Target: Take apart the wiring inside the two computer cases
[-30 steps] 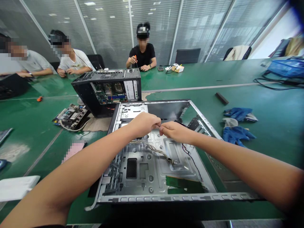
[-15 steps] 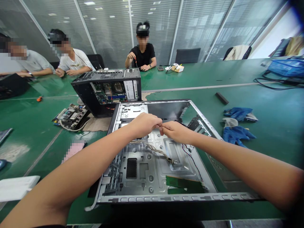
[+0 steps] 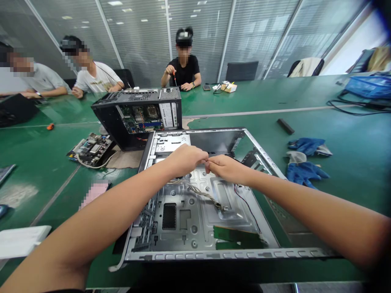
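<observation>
An open computer case [image 3: 201, 219] lies on its side in front of me, its bare metal tray facing up. Over its middle my left hand [image 3: 187, 158] and my right hand [image 3: 227, 169] meet, fingertips pinched together. Whatever they hold is too small or hidden to make out. Below them a braided bundle of cables [image 3: 204, 194] runs across the tray, and a thin dark cable [image 3: 249, 207] lies along the right side. Green memory modules [image 3: 238, 235] rest near the case's front edge.
Behind stands a second computer case [image 3: 106, 126] with its motherboard exposed. A circuit board [image 3: 93, 148] lies left of it. Blue gloves [image 3: 307, 173] and a dark bar [image 3: 285, 126] are at right. Across the green table [image 3: 244, 103] sit several people, one holding a screwdriver [image 3: 174, 77].
My hands stay almost still, pinched together over the case. Across the table, the co-worker in the white shirt has shifted an arm slightly.
</observation>
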`<state>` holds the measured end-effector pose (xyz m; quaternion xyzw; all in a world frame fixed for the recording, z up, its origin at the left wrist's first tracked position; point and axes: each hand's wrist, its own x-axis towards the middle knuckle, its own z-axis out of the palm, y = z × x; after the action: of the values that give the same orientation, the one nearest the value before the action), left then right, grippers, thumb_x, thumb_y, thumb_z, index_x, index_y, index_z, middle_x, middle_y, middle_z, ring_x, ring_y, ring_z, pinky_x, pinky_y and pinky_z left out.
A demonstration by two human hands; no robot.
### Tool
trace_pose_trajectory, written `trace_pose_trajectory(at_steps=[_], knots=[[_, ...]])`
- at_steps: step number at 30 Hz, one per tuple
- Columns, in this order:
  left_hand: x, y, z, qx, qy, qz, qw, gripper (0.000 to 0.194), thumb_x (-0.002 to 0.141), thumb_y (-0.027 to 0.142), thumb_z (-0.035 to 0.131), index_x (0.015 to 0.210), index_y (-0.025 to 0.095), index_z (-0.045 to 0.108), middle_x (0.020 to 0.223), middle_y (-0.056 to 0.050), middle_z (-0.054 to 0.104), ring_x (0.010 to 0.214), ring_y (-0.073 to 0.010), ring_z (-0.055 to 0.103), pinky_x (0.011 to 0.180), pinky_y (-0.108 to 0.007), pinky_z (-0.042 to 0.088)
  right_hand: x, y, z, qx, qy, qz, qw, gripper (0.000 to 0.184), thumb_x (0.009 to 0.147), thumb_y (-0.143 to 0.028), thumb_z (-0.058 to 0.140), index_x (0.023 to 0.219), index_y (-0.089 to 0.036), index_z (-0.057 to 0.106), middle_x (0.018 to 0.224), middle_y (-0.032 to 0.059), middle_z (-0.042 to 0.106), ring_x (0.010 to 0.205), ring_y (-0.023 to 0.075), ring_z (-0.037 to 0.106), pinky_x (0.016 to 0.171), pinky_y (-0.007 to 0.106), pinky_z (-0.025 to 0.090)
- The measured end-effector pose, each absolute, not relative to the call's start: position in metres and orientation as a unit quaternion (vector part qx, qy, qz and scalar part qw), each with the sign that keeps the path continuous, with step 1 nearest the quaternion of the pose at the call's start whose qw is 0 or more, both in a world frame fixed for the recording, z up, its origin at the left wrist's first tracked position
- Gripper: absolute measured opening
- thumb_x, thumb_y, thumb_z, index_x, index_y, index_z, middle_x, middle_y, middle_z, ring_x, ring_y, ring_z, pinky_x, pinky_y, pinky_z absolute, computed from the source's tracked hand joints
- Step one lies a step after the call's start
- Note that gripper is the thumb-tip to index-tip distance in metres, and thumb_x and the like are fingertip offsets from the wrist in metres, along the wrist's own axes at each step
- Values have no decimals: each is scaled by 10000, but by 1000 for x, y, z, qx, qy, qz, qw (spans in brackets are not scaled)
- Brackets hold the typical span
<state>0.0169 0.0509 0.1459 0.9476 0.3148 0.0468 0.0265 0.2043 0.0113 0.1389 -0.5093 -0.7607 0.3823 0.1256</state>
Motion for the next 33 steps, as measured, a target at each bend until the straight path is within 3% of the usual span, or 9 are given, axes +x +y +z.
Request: trace_pose_trajectory(at_steps=[7,24,33], knots=[[15,49,146,940,326,93,51,78,900,176,577,924,197,648,905,-29,693,783,-151,597,689,-281,379,204,13,138,-495,-761,398,130,302,939,-248,370,736,-171,581,594,-9,479,538,127,421,590,290,336],[18,51,150,944,328,38,16,191,921,166,520,904,216,704,852,-18,739,801,-165,640,740,-314,390,205,14,138,-489,-781,368,121,311,941,-267,374,720,-176,575,573,-24,433,539,128,394,603,294,318],[17,51,150,944,326,46,18,202,926,176,523,913,213,721,850,-20,740,805,-164,647,725,-297,404,205,12,132,-478,-708,490,172,336,969,-353,391,779,-162,592,557,-42,403,493,104,332,513,267,283]])
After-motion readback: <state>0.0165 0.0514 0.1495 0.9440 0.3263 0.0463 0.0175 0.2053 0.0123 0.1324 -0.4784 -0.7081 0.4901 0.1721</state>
